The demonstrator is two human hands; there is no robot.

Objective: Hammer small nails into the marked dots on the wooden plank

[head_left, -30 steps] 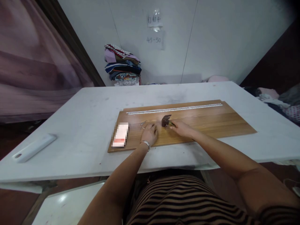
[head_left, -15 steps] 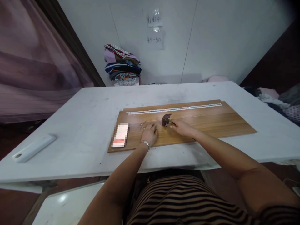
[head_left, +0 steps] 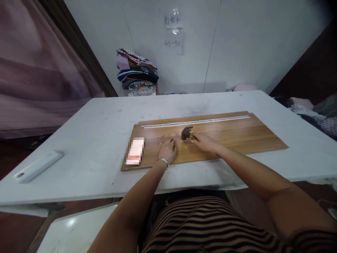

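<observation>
"What are your hands doing, seen from the head camera?"

"My right hand (head_left: 204,142) is gripping the hammer (head_left: 187,134) and covering much of its handle. My left hand (head_left: 167,148) is resting on the wooden board (head_left: 237,135) with its fingers curling. Whether they are pinching anything I can't tell, since the hand is hiding its own underside."

"Where is the hammer?"

"Its head is sitting over the board, between my two hands, with the claw pointing away from me. I can't make out whether it is touching the wood."

"What else is hard to see?"

"Some nails (head_left: 159,140) are lying just beyond my left fingers, too thin for counting. The phone (head_left: 135,151) on the board's left end is showing only a blurred screen. The curtain (head_left: 39,66) is running out of view on the left, and the heap of clothes (head_left: 308,110) is being cut off on the right."

"And any containers?"

"Behind the table (head_left: 79,133), something shiny (head_left: 143,91) is showing under the stack of clothes (head_left: 137,72). It is looking like a clear bag, but I can't make out what it is holding."
</observation>
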